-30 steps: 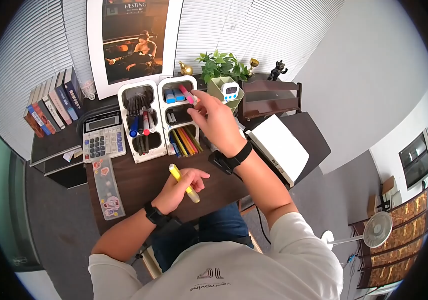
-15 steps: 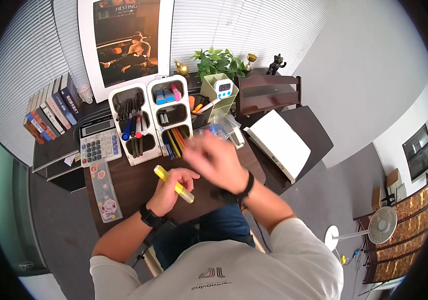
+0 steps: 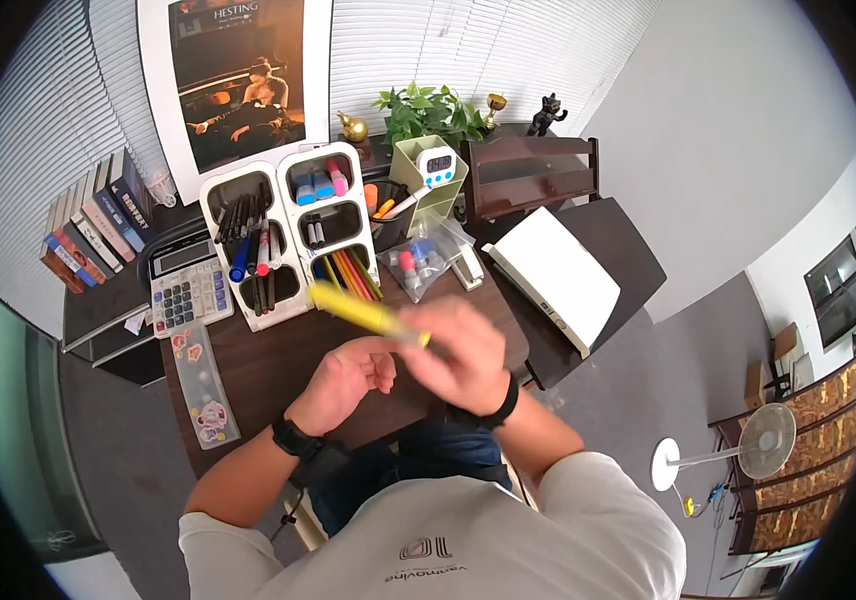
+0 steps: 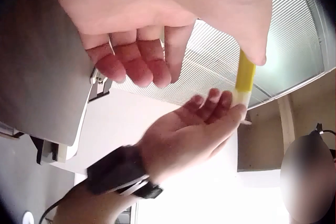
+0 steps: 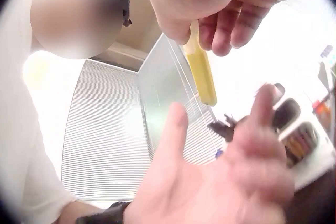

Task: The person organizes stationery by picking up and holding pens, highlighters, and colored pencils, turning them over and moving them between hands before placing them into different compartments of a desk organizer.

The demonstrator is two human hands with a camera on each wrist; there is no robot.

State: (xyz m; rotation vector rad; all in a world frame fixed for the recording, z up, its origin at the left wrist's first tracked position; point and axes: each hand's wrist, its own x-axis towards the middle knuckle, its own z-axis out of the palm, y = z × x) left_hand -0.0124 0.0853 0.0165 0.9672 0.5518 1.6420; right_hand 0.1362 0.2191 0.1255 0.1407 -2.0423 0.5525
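The right hand (image 3: 460, 352) pinches a yellow highlighter (image 3: 358, 311) by one end, its other end pointing at the white pen organizer (image 3: 289, 309). In the right wrist view the highlighter (image 5: 200, 74) hangs from the thumb and fingertips of the right hand (image 5: 223, 3). Just beside it is the left hand (image 3: 344, 384), holding nothing, thumb apart and fingers loosely bent. In the left wrist view the left hand (image 4: 152, 19) has its fingers hanging loose, with the highlighter (image 4: 245, 74) partly behind its thumb. Pink and blue highlighters (image 3: 322, 185) stand in the organizer's top compartment.
A calculator (image 3: 188, 298) and a sticker-covered case (image 3: 204, 390) lie on the left of the desk. Right of the organizer are a plastic bag (image 3: 426, 258), a stapler (image 3: 467, 268), a mesh pen cup and a green holder (image 3: 438, 210) with a timer. A white box (image 3: 558, 280) lies farther right.
The right hand let go of the pink highlighter in the organizer's top compartment, came back toward the left hand and took the yellow highlighter from it. The left hand has released it.
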